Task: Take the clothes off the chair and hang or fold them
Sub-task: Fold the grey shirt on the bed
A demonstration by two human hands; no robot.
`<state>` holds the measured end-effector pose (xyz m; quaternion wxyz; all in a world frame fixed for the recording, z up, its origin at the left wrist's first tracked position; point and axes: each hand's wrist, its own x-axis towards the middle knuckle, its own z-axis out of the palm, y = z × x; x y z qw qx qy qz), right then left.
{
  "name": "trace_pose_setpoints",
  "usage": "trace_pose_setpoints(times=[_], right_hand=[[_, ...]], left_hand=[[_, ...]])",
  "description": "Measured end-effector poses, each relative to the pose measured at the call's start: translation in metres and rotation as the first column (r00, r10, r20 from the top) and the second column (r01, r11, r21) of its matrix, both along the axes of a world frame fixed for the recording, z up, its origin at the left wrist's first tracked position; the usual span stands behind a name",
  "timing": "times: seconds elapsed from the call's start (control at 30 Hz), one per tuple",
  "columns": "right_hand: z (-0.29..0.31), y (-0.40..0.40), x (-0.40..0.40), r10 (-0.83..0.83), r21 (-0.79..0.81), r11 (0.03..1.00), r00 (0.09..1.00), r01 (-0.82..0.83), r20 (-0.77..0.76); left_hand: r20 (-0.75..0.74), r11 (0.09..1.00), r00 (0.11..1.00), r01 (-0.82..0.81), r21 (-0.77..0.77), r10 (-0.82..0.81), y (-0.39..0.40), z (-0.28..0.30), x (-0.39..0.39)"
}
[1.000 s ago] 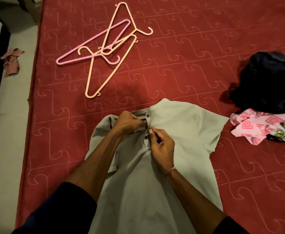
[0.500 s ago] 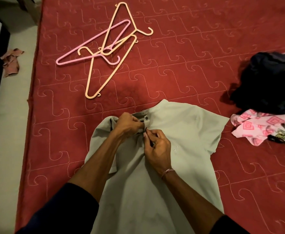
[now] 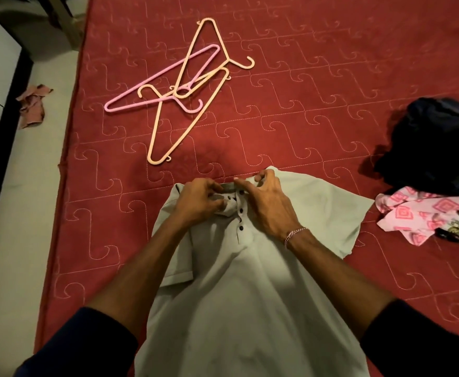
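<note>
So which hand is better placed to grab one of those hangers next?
Probably the left hand: the hangers lie ahead and to the left on the bedspread, though both hands grip the shirt collar.

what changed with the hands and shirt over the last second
The right hand left the button placket and moved up to the collar, where its fingers now pinch the collar edge. The left hand stayed at the collar's left side, still gripping the cloth. The grey polo shirt lies flat as before; the hangers and the pile of clothes have not moved.
</note>
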<state>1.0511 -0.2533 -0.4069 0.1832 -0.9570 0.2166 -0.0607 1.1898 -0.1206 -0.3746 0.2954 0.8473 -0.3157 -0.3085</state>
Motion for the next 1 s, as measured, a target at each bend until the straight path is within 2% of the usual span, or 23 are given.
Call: trace_pose_setpoints(times=[0.1, 0.23, 0.33, 0.43, 0.57, 0.67, 0.77, 1.0], right_hand=[[0.010, -0.008, 0.004, 0.056, -0.130, 0.990, 0.998, -0.056, -0.003], [0.014, -0.013, -0.003, 0.095, -0.189, 0.979, 0.991, -0.076, 0.095], [0.010, -0.012, -0.015, 0.148, -0.109, 0.986, 0.966, -0.127, 0.211], [0.005, -0.009, -0.029, 0.162, -0.011, 0.986, 0.952, -0.164, 0.261], [-0.003, -0.006, -0.040, 0.127, 0.016, 0.991, 0.955, -0.136, 0.269], [-0.001, -0.002, -0.041, 0.020, 0.154, 0.985, 0.936, -0.079, 0.352], [0.003, -0.003, -0.041, -0.104, 0.286, 0.958, 0.900, -0.024, 0.424], [0.000, 0.000, -0.045, -0.150, 0.347, 0.938, 0.891, -0.008, 0.427]], left_hand=[[-0.050, 0.999, 0.998, -0.036, -0.008, 0.036, -0.003, 0.000, -0.003], [-0.063, 0.998, 0.997, -0.051, -0.035, 0.049, -0.005, 0.000, -0.005], [-0.076, 0.992, 0.991, -0.116, -0.059, 0.111, -0.008, -0.001, -0.011], [-0.105, 0.982, 0.981, -0.173, -0.078, 0.165, -0.013, -0.004, -0.016], [-0.120, 0.980, 0.982, -0.159, -0.122, 0.144, -0.016, -0.005, -0.023], [-0.132, 0.980, 0.989, -0.095, -0.173, 0.073, -0.016, -0.001, -0.028], [-0.033, 0.976, 0.999, -0.004, -0.218, -0.003, -0.015, 0.001, -0.035], [0.115, 0.960, 0.993, 0.070, -0.272, -0.040, -0.014, -0.005, -0.041]])
